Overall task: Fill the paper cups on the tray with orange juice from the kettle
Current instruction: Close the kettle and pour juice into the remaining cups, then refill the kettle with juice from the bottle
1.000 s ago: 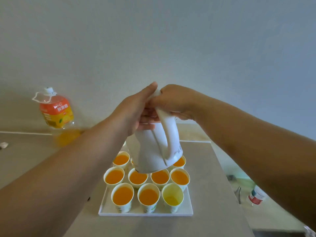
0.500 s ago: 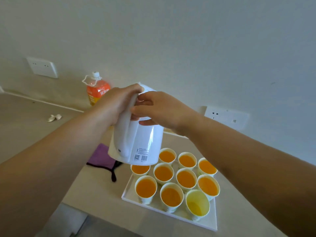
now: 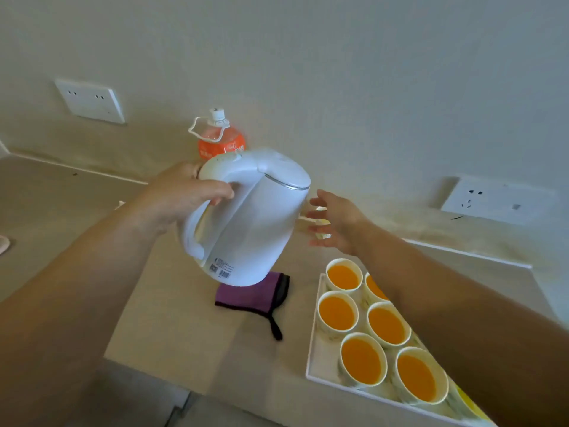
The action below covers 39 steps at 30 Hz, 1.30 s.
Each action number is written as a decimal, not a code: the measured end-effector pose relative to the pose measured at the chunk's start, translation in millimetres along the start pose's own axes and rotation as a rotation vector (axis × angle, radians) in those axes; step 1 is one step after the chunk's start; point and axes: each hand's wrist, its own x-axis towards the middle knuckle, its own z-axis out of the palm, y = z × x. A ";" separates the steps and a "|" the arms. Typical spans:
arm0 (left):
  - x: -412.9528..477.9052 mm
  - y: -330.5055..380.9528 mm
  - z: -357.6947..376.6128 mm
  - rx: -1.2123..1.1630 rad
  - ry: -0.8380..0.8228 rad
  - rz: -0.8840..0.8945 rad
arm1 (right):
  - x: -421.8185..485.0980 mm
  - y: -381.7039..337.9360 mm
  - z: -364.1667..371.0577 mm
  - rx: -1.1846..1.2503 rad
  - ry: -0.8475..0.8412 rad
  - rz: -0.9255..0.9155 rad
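My left hand (image 3: 181,197) grips the handle of the white kettle (image 3: 252,223), which hangs tilted in the air above the purple cloth, left of the tray. Its lid is closed. My right hand (image 3: 334,223) is off the kettle, fingers spread, just right of its body. On the white tray (image 3: 314,362) at the lower right stand several paper cups (image 3: 337,312) filled with orange juice. My right forearm hides the cups on the tray's right side.
A purple cloth (image 3: 252,295) with a black loop lies on the beige counter under the kettle. An orange juice bottle (image 3: 220,140) stands by the wall behind it. Wall sockets (image 3: 90,101) sit at left and right. The counter's front edge runs at the lower left.
The kettle has moved left off the tray and swung to a more upright tilt. My right hand has let go of it. The view has turned left.
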 end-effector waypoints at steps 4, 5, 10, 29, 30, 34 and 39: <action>22.5 -43.5 -27.7 -0.053 -0.077 0.036 | 27.8 9.2 53.2 0.145 -0.123 0.049; 29.4 -55.1 -32.4 -0.066 -0.095 0.047 | 33.6 11.1 64.1 0.183 -0.114 0.052; 62.7 -97.1 -29.2 -0.162 -0.155 0.027 | 55.2 16.0 80.4 0.249 0.045 0.057; 135.7 -166.8 45.5 -0.251 -0.206 -0.114 | 97.5 58.5 47.7 0.135 0.289 0.078; 137.4 -167.6 44.9 -0.220 -0.209 -0.119 | 97.5 59.3 47.6 0.117 0.294 0.075; 133.4 -158.6 43.4 -0.015 -0.152 -0.037 | 96.9 52.4 42.7 0.081 0.314 0.028; 117.6 -129.4 57.6 0.395 -0.017 0.393 | 97.3 34.2 41.7 0.034 0.191 -0.111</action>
